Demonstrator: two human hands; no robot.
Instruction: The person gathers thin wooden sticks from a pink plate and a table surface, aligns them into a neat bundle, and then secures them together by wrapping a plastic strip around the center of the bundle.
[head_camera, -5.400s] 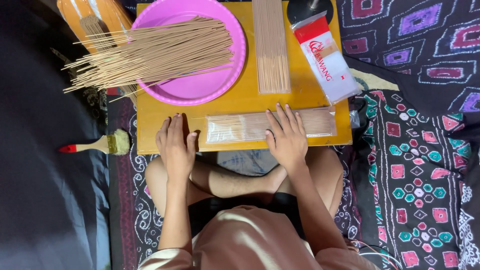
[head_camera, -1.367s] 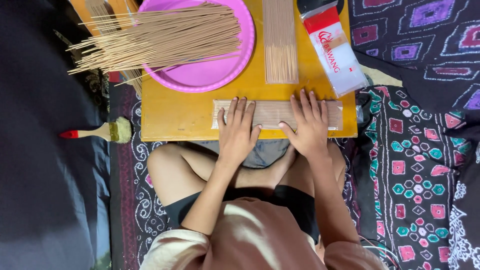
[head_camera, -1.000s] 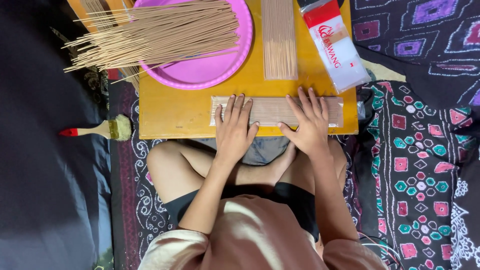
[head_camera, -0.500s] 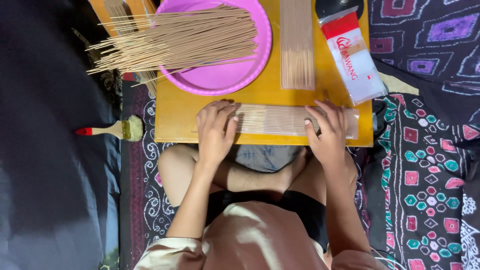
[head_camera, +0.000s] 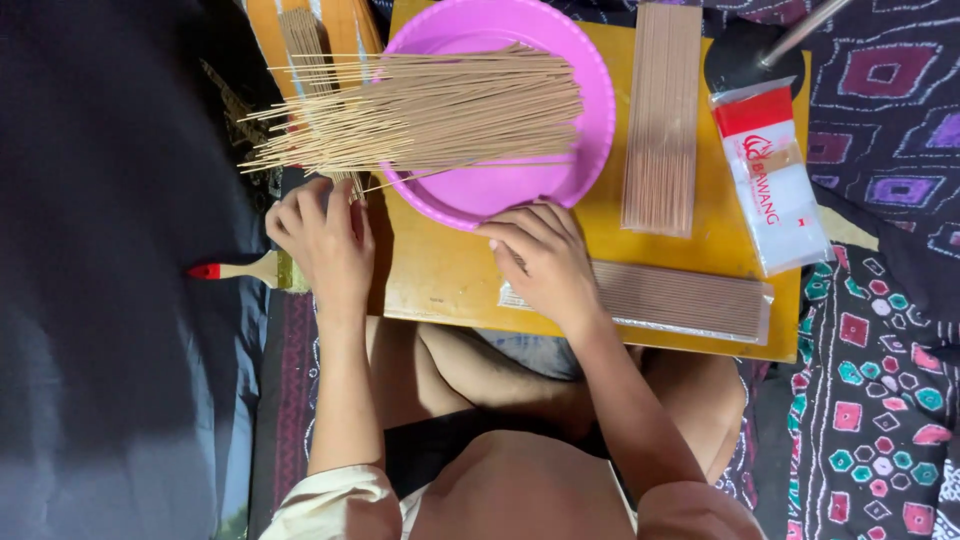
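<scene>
My left hand is off the left edge of the yellow board, fingers pointing up at the near ends of the loose brown sticks lying across the pink basin. It holds nothing that I can see. My right hand rests with bent fingers on the left end of a clear packet of sticks, just below the basin's rim. The packet lies flat along the board's near edge.
A flat row of sticks lies on the board right of the basin, beside a red-and-white pouch. A red-handled brush lies left of my left hand. A patterned cloth spreads right; my crossed legs are under the board.
Both hands were pressed on the clear packet. My left hand has left it and moved out past the board's left edge; my right hand has slid to the packet's left end.
</scene>
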